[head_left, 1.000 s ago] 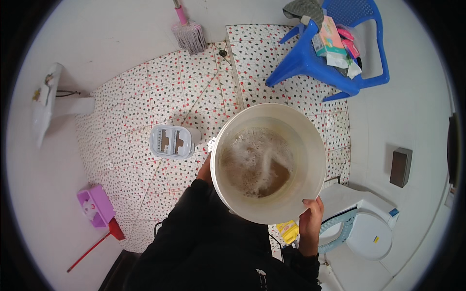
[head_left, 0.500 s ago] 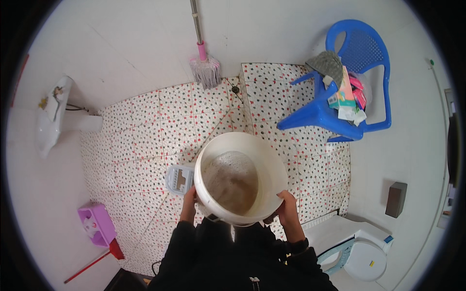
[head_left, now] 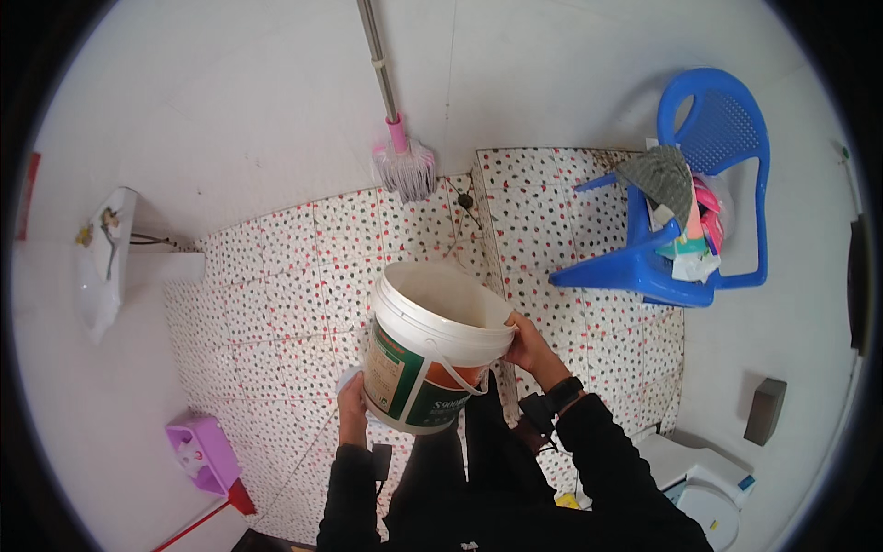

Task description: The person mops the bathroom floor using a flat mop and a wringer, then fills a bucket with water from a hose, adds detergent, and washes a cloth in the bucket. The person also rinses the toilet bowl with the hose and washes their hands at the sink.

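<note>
In front of my legs I hold a large white plastic bucket with a green and orange printed label and a thin white handle. It tilts with its mouth facing away from me, and the inside wall shows but not what lies at its bottom. My left hand presses against the lower left side of the bucket, near its base. At the upper right my right hand grips the rim. A pale plastic container on the floor is mostly hidden behind the bucket and my left hand.
A mop leans on the far wall, left of a floor drain. A blue chair holding a cap and packages stands right on a raised step. A sink, purple bin and red broom are left; a toilet is lower right.
The bucket has tipped away from me, so its labelled side shows and the brownish, foamy liquid has gone out of sight. My left hand has moved down toward the base.
</note>
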Demonstrator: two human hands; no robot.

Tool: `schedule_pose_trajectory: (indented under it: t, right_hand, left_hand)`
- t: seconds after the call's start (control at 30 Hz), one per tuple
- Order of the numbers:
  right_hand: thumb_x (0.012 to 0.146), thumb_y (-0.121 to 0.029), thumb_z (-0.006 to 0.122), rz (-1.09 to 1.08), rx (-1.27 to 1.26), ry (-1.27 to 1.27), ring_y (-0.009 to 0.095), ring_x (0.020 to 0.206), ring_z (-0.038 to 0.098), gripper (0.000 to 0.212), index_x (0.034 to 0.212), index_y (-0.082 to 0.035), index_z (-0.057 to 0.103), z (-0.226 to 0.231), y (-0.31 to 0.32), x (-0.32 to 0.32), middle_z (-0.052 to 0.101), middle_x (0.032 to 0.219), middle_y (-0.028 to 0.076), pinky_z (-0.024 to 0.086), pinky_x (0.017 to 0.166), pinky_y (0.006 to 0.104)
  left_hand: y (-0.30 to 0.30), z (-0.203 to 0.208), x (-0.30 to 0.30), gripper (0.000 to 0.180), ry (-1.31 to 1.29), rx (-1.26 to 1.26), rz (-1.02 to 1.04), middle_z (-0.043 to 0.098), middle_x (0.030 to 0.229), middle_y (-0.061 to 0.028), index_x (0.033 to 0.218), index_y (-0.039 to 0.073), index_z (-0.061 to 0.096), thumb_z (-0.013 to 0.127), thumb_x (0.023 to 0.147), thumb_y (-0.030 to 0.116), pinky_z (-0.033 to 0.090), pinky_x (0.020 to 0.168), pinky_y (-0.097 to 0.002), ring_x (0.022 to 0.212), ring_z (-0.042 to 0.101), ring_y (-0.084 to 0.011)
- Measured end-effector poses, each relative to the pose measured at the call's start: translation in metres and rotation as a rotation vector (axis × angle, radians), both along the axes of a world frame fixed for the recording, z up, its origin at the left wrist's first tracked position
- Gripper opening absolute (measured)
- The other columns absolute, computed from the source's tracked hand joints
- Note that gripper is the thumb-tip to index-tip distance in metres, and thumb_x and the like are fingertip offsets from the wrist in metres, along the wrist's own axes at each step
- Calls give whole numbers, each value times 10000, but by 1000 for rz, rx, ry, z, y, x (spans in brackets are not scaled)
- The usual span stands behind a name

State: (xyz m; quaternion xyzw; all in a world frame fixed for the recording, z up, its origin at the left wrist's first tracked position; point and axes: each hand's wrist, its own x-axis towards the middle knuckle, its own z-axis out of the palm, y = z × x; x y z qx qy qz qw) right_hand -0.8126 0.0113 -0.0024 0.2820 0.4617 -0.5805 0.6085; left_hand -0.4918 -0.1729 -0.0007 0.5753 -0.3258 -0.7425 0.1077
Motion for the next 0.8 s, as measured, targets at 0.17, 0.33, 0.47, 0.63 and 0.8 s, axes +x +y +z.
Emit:
schedule_pose_trajectory:
  t: [0.17,0.33,0.47,0.63,0.8]
  right_hand:
    - [716,-273,520,-12,-63,-58,125,704,566,262,920,-117,571,-27,-34,-38,581,808,-13,463,568,268]
    - [737,-333,545,28,-76,-67,90,656,534,203,855,-168,554,-19,-63,-65,552,736,-54,407,509,227]
    - [739,-302,533,31,-99,-91,88,634,515,171,836,-163,555,2,-78,-85,534,721,-53,391,518,220]
    - [749,-317,524,12,-176,-134,102,648,510,188,835,-153,552,3,-85,-102,528,730,-48,394,541,237]
    - [795,-370,512,-55,-211,-205,123,750,524,291,945,-124,559,-16,-82,-107,556,836,-15,424,625,255]
  left_hand:
    - [-30,-15,-32,433,-140,15,186,590,1030,-53,1147,46,550,654,785,260,442,767,-322,958,525,-163]
    - [-48,-9,-47,444,-148,-52,213,598,1027,-61,1126,35,564,695,758,246,467,756,-332,918,551,-165]
    - [-54,15,-66,445,-98,-118,242,611,1008,-79,1133,0,545,690,767,206,485,748,-294,876,585,-158]
    - [-62,50,-91,370,-45,-185,255,618,1016,-91,1151,-44,509,600,826,108,481,782,-273,884,602,-157]
    - [-75,79,-108,392,44,-263,220,598,1060,-99,1183,-20,478,580,829,115,468,847,-301,948,586,-178]
